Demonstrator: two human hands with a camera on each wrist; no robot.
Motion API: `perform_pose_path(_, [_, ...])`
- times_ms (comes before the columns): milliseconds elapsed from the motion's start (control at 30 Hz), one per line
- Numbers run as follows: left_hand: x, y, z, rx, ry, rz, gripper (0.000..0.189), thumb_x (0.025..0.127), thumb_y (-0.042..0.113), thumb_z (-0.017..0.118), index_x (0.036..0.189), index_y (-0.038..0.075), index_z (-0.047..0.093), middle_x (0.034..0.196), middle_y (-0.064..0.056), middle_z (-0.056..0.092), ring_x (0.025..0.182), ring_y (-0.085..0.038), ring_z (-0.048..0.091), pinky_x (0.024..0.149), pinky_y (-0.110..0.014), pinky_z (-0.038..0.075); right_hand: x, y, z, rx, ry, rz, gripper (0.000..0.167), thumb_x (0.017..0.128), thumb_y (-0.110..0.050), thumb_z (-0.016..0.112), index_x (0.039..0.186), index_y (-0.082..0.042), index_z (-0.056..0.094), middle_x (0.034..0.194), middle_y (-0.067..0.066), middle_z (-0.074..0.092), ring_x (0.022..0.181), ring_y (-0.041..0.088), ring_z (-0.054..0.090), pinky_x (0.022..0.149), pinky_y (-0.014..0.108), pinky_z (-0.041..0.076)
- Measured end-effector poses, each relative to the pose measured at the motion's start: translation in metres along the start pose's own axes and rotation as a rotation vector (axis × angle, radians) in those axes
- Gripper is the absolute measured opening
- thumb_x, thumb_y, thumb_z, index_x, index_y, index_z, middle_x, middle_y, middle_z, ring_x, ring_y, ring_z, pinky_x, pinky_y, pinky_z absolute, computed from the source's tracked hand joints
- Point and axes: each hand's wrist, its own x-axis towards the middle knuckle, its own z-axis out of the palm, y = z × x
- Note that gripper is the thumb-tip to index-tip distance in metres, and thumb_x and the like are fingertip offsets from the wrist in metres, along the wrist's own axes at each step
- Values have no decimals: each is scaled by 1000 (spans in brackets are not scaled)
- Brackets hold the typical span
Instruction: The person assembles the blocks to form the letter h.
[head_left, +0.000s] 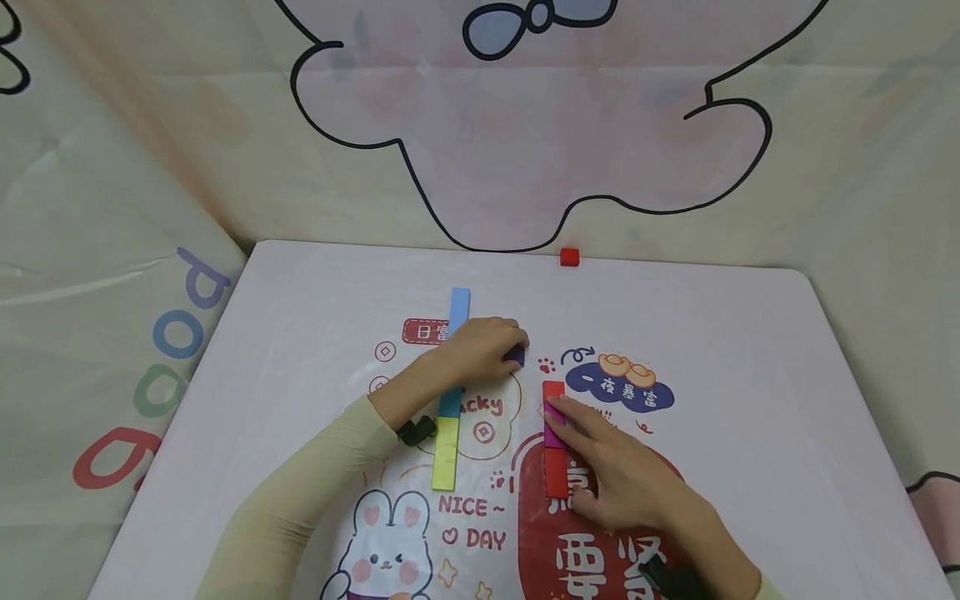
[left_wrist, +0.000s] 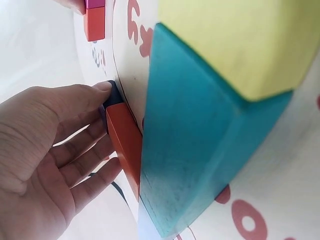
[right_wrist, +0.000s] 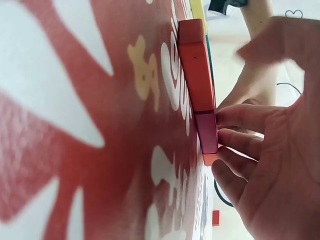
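My left hand (head_left: 483, 350) pinches a dark blue block (left_wrist: 115, 94) between thumb and fingers. An orange-red block (left_wrist: 125, 140) lies end-on to it and runs toward a straight column of blocks. That column shows a light blue block (head_left: 460, 308) at the far end, a teal block (head_left: 450, 403), and a yellow block (head_left: 446, 454) nearest me; my left hand and wrist cover its middle. My right hand (head_left: 622, 458) has extended fingers touching the side of a magenta block (right_wrist: 206, 131), its thumb apart. Red blocks (head_left: 556, 475) adjoin the magenta one at both ends.
A small red block (head_left: 570, 257) sits at the table's back edge, against the hanging cloth (head_left: 660, 167). The white table (head_left: 750, 375) has a cover printed with a rabbit (head_left: 386, 550), lettering and a large red shape. Another cloth (head_left: 82, 333) hangs along the left.
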Motion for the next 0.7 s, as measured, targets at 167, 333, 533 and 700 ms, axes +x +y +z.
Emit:
perform_pose_path(167, [1,0,0,4,-7,-5,33,100,26,73,130,13,73,120,-4,74,105,-16,69,98,-32,60,0,-2,1,-9,-15,14,113,72,-71,84,166,-26,38,172,0,35,151,28,49,103,46,63])
perform_pose_path(333, [1,-1,1,8,-11,-10,33,101,27,73,131,14,73,121,-3,74,105,-16,68,98,-31,60,2,-2,2,-8,-14,20,113,70,-64,90,164,-25,41,171,2,37,149,30,52,102,46,63])
perform_pose_path(533, [0,0,0,-2,-13,-17,33,100,27,73,131,13,73,121,-4,74,105,-16,68,99,-31,60,6,-4,6,7,-4,-6,108,72,-61,90,162,-23,45,169,2,39,148,30,52,100,46,64])
perform_pose_path(700, [0,0,1,-10,-11,-15,33,100,26,74,131,13,72,120,-4,74,105,-16,68,98,-31,59,6,-6,6,4,-8,-2,108,71,-60,91,162,-22,46,169,2,40,149,30,52,100,47,64])
